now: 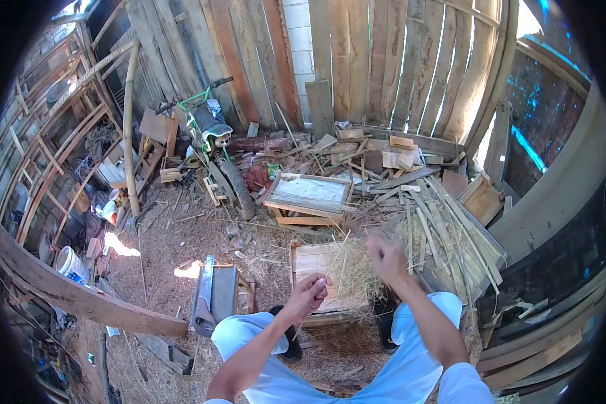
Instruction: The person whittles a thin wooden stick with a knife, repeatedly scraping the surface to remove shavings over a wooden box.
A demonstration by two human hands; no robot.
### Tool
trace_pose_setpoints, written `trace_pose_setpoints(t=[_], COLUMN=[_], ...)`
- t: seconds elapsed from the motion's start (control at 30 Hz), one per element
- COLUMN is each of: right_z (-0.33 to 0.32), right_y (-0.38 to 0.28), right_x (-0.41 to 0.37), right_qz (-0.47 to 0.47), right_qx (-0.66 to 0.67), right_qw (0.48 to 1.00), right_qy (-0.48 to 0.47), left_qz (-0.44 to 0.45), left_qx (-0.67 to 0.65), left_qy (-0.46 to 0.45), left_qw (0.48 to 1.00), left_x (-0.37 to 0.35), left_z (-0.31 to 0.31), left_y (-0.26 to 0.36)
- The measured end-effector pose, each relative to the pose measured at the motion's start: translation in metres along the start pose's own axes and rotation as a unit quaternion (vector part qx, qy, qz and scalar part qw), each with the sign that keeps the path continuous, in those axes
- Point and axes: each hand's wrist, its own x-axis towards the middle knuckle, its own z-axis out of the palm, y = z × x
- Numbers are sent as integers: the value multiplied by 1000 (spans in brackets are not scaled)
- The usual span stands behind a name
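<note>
My left hand (310,295) is closed, with fingers pinched round a thin straw-coloured strip (340,252) that slants up and away from it. My right hand (388,261) is raised to the right of it, its fingers curled but smeared by motion; whether it holds anything cannot be made out. Below and between the hands lies a shallow wooden box (310,259) on the ground. A heap of fine, straw-like shavings (362,276) covers the box's right side, close under my right hand.
Left of my knee, a handsaw (204,299) lies on a low stool (226,289). Ahead stands a wooden frame with a pale panel (310,192), beside a small motorbike (219,145). Scrap wood (397,158) and long strips (444,229) are piled right. A curved beam (87,293) crosses the left.
</note>
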Motion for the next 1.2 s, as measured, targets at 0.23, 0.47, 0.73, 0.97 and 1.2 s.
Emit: trace_pose_setpoints(t=[0.23,0.47,0.73,0.97,1.2], right_z=[29,-12,31,-10,19], right_y=[-19,20,-19,14,-27], right_x=[-23,23,-32,14,-25], right_qz=[-113,102,-97,6,-120], right_qx=[-16,-13,-15,-6,-17], right_qw=[987,994,990,998,988], right_qy=[-116,20,-99,64,-93], left_qz=[-2,-13,-27,-20,-22], left_qx=[-29,-18,-79,-38,-51], left_qy=[5,-20,-19,-25,-21], left_qw=[1000,1000,996,999,998], left_x=[4,1,3,-1,1], left_z=[-1,-2,2,-3,3], left_y=[-5,-8,-4,-7,5])
